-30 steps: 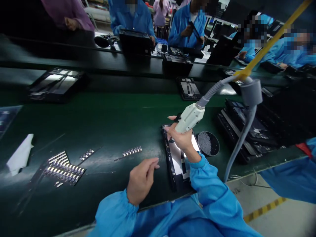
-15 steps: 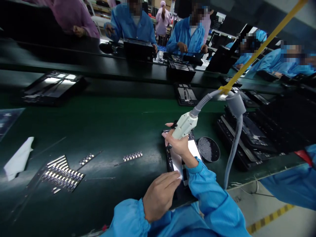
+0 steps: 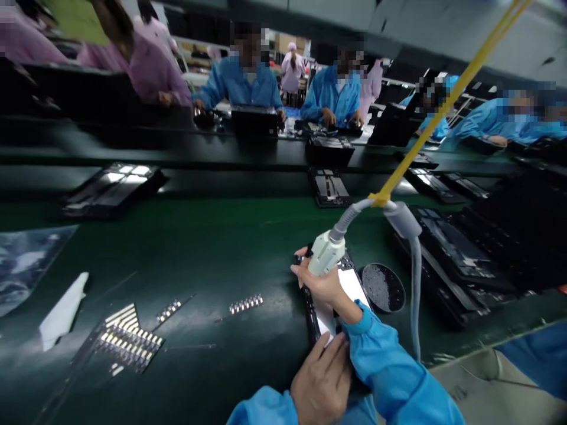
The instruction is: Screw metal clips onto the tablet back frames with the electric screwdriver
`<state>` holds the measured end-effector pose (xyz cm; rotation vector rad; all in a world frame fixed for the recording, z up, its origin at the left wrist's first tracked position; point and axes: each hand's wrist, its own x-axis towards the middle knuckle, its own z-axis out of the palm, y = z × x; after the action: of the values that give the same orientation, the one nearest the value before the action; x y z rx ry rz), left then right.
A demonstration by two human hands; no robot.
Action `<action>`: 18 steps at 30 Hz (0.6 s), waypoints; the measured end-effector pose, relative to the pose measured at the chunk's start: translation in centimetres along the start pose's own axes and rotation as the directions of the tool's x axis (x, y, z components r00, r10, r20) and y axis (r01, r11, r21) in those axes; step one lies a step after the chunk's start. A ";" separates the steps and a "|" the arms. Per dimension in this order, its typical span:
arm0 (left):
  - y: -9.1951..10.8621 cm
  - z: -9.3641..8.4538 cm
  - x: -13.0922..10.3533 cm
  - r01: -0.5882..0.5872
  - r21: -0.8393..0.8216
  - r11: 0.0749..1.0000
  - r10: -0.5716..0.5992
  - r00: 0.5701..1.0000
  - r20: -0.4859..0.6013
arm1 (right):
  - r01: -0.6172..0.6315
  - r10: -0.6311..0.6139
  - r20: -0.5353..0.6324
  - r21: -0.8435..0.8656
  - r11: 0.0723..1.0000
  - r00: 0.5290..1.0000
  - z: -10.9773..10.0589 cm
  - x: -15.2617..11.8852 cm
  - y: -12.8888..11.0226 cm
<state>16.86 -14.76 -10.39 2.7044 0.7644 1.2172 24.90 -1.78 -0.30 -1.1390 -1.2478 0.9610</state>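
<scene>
My right hand (image 3: 324,285) is wrapped round a pale electric screwdriver (image 3: 326,254), whose tip is hidden behind the fingers. The screwdriver is over the upper left edge of a black tablet-like device (image 3: 353,285) with a white inner face. Low on that device rests my left hand (image 3: 324,373), its fingers stretched out and holding nothing. A round black dish (image 3: 383,288) of tiny grey parts, apparently screws, stands just right of the device.
A grey cable (image 3: 415,295) hangs from a yellow strap (image 3: 416,144). Stacked devices (image 3: 460,248) stand at right. Small metallic strips (image 3: 130,336), a white sheet (image 3: 64,310) and a clear bag (image 3: 31,260) lie at left. Co-workers (image 3: 248,82) sit opposite.
My left hand has moved from above the device's lower left side down onto its lower part, fingers now flatter. My right hand keeps the screwdriver at the upper left edge. The view has tilted upward.
</scene>
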 end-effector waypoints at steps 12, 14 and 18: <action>-25.9 -9.6 10.2 0.310 0.533 0.787 -0.506 0.819 0.271 | 0.088 -0.078 -0.053 0.212 0.973 0.996 -4.3 -1.0 2.3; -29.1 -11.3 10.9 0.360 0.603 0.712 -0.581 0.784 0.219 | 0.000 0.011 -0.054 0.197 0.980 0.998 -3.3 -1.2 3.0; -34.6 -17.8 9.1 0.430 0.723 0.541 -0.721 0.680 0.135 | -0.195 0.207 -0.139 0.093 0.976 0.968 -1.8 -1.4 3.2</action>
<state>-4.99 17.40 -1.33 2.5318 2.1077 0.1686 26.69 -2.74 -3.64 -1.2681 -0.9799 1.0466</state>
